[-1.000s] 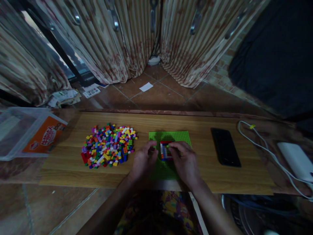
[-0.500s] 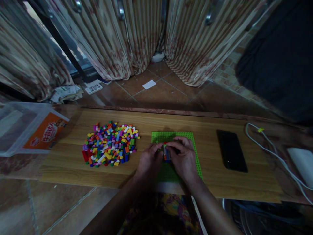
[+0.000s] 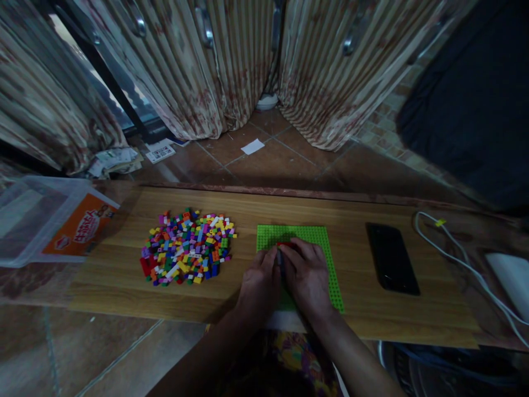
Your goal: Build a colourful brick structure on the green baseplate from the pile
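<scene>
A green studded baseplate (image 3: 334, 286) lies on the wooden board, partly covered by both hands. Over its middle, my left hand (image 3: 259, 281) and my right hand (image 3: 308, 275) come together with bent fingers and meeting fingertips. Between them sits a small group of toy bricks (image 3: 282, 264), mostly hidden; a red edge shows at the top and a dark bluish part below it. The fingers of both hands press on these bricks. To the left, a spread pile of small coloured bricks (image 3: 188, 248) lies apart from the hands.
The wooden board (image 3: 124, 300) carries a black phone (image 3: 392, 258) on the right. Farther right run a white cable (image 3: 463, 256) and a white box-like object (image 3: 510, 278). A clear plastic box (image 3: 25, 220) with an orange label stands at the left end. Striped curtains hang behind.
My left hand has shifted slightly right and down, closer to my right hand. The fingers now cover more of the bricks. The whole view has tilted a little.
</scene>
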A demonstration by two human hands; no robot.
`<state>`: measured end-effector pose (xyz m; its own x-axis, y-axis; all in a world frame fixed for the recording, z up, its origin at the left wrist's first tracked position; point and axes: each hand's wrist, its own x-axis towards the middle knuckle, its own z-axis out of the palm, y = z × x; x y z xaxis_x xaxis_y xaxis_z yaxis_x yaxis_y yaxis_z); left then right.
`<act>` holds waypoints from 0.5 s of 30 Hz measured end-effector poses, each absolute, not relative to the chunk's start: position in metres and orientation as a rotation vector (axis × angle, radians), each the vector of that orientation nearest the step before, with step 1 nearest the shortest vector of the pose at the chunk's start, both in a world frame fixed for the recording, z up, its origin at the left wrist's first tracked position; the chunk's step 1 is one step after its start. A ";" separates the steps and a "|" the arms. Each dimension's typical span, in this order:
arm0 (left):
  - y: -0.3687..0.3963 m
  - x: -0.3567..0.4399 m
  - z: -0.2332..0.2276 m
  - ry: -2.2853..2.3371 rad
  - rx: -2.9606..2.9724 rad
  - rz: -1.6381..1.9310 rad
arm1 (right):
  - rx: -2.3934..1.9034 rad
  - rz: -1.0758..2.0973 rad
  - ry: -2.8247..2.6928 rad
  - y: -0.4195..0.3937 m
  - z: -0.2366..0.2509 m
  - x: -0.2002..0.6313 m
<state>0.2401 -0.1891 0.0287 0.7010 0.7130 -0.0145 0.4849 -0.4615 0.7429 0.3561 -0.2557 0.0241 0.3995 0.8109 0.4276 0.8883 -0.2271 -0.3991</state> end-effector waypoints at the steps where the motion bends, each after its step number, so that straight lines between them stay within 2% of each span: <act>1: -0.189 0.240 0.028 0.904 2.151 0.391 | -2.073 -0.175 -1.451 -0.257 0.023 0.356; 15: -0.191 0.244 0.032 0.916 2.149 0.359 | -2.195 -0.194 -1.503 -0.261 0.021 0.346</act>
<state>0.2440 -0.1913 0.0316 0.7031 0.7102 -0.0353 0.4969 -0.4553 0.7387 0.3459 -0.2605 0.0210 0.3901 0.8428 0.3707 0.9094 -0.2898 -0.2982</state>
